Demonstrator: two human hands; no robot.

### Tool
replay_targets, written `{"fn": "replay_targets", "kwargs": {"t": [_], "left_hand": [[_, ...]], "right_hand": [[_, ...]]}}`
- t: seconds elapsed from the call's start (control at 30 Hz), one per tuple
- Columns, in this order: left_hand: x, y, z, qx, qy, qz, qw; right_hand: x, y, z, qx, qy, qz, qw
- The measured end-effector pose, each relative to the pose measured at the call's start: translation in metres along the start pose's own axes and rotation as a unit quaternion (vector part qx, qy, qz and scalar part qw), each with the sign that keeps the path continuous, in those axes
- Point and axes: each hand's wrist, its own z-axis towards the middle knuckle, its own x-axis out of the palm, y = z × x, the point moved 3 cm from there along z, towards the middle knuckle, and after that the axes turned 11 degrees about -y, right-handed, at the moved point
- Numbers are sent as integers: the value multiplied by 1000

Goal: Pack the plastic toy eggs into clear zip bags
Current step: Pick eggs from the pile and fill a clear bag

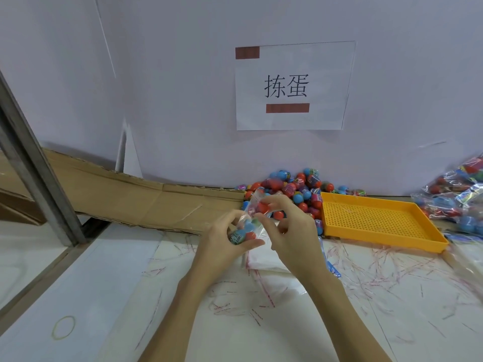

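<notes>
Above the table's middle I hold a clear zip bag with several red and blue toy eggs inside. My left hand cups the bag's lower part from below. My right hand pinches the bag's upper part, where a red egg shows between its fingers. Behind the hands, a loose pile of toy eggs lies against the wall. A stack of empty clear bags lies flat on the table under my hands.
A yellow perforated tray stands to the right of the pile. Filled bags of eggs are heaped at the far right. Torn cardboard lines the wall on the left, with a metal post beside it. A rubber band lies near left.
</notes>
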Motion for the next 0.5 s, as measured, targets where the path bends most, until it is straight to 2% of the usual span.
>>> {"fn": "replay_targets", "kwargs": {"t": [0.13,0.3,0.5], "left_hand": [[-3,-3,-3,26,4,14,1000],[-5,-9,-6,89,-12,58,994],[-3,-8,-5,65,-10,59,996]], "right_hand": [[1,-2,-2,7,65,73,995],[7,-1,-7,-4,94,46,994],[14,4,-11,-56,99,34,993]]}}
